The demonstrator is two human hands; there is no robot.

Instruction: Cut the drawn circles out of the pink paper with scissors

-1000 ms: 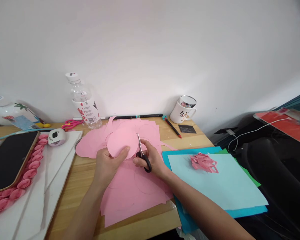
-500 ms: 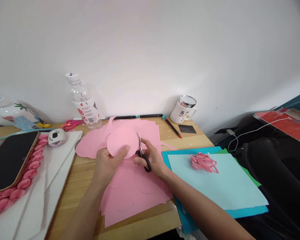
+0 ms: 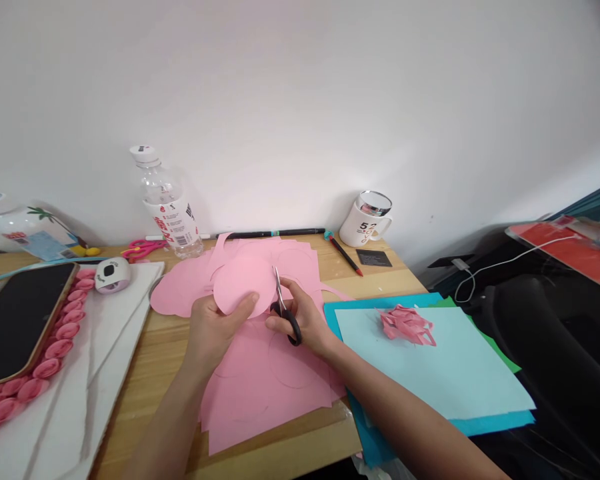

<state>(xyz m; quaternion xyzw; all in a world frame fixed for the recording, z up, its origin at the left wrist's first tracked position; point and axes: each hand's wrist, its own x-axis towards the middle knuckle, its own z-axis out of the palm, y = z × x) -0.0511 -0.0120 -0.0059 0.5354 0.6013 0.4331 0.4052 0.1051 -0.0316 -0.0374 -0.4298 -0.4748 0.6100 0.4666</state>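
A round piece of pink paper (image 3: 243,283) is pinched in my left hand (image 3: 215,327), thumb on top and fingers hidden beneath. In my right hand (image 3: 303,317) are scissors (image 3: 293,327) with black handles, their blades pointing up and away against the right edge of the round piece. Below both hands lie pink sheets (image 3: 265,400) with circles drawn on them in thin lines. A narrow pink strip of paper (image 3: 221,250) curls up behind the round piece. More cut pink paper (image 3: 177,287) lies to the left.
Left are a phone (image 3: 23,320) over pink paper rolls (image 3: 60,348), a white board (image 3: 105,373), a small white device (image 3: 113,275) and a bottle (image 3: 173,213). A mug (image 3: 366,220) stands behind. Right, crumpled pink scraps (image 3: 407,325) lie on light blue paper (image 3: 430,380).
Almost nothing differs. The scissors' blades look slightly closer together, and both hands keep nearly the same position on the paper and the scissors.
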